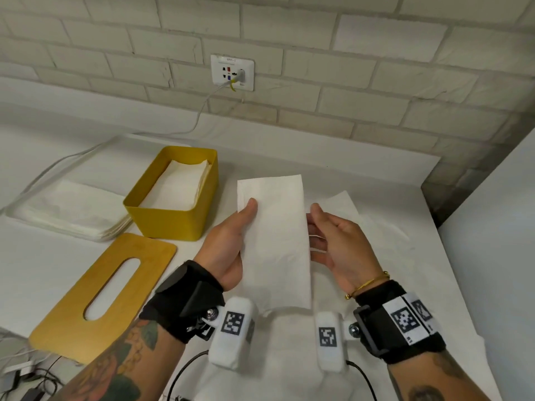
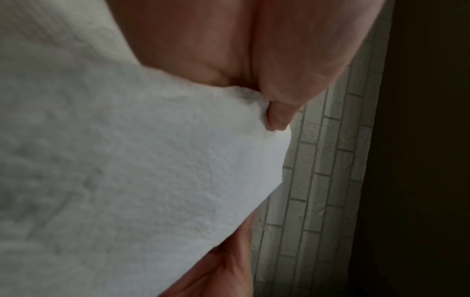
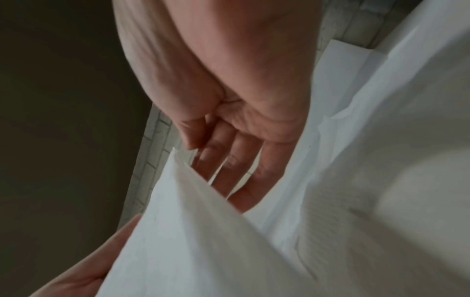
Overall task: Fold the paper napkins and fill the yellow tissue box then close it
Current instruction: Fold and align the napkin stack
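over white table [image 1: 376,328], left hand [image 1: 231,241] pinches folded napkin [image 1: 275,241]; right hand [image 1: 338,241] relaxed, fingers beside its edge.

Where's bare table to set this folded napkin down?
Bare: between the yellow tissue box and brick wall. Crowded: left, with the flat napkin stack and wooden slotted lid; unfolded napkins lie under the hands.

From the head camera we look forward and down over the table [image 1: 347,175] toward the far brick wall [image 1: 318,39]. Our left wrist camera sits very near the left hand [image 2: 229,50], pressed close against the folded napkin [image 2: 127,160], facing that wall. Our right wrist camera looks along the right hand [image 3: 229,100], equally near. All three views share the napkin and the wall.
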Tool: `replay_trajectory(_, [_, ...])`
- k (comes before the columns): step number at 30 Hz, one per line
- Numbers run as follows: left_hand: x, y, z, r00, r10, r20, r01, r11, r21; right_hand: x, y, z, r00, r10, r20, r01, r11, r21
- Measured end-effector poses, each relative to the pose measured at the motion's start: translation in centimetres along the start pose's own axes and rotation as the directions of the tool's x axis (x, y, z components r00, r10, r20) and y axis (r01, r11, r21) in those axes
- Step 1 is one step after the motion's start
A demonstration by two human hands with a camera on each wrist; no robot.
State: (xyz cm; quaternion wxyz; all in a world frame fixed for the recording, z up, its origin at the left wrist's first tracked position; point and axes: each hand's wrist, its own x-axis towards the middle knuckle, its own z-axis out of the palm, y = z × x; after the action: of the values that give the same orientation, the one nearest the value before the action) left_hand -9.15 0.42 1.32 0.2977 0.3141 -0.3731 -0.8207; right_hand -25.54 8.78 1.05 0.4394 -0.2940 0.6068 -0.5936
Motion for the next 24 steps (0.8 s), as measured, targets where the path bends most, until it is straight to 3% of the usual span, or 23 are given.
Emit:
replay_trajectory(2, [-0.2,-0.1,-0.1,1.0,-0.006,0.003,0.006,1.0,0.025,0.1,-0.4,0.3,0.999,-0.051,0.011,0.051,0.998,0.032])
replay_trajectory(6, [-0.6,-0.4,0.0,0.998,-0.044,0.051,0.041,0.997,0.064,0.9,-1.3,1.1,0.986,-0.159,-0.056,0.155,0.985,-0.07])
replay_trajectory(9, [-0.7,-0.4,0.2,0.997,-0.046,0.054,0.042,0.997,0.063,1.3,-1.9,1.1,0.99,-0.102,-0.1,0.101,0.995,-0.019])
replay_trajectory(20, [-0.3,0.8,0.3,0.996,0.065,-0.053,-0.061,0.996,0.072,-2.5,3.0,0.4,0.996,0.064,0.056,-0.063,0.998,-0.013])
replay_trajectory(24, [0.7,1.0,-0.2,0.997,0.019,-0.078,-0.016,0.999,0.04,-4.0,3.8,-0.5,0.987,0.13,0.094,-0.127,0.991,-0.038])
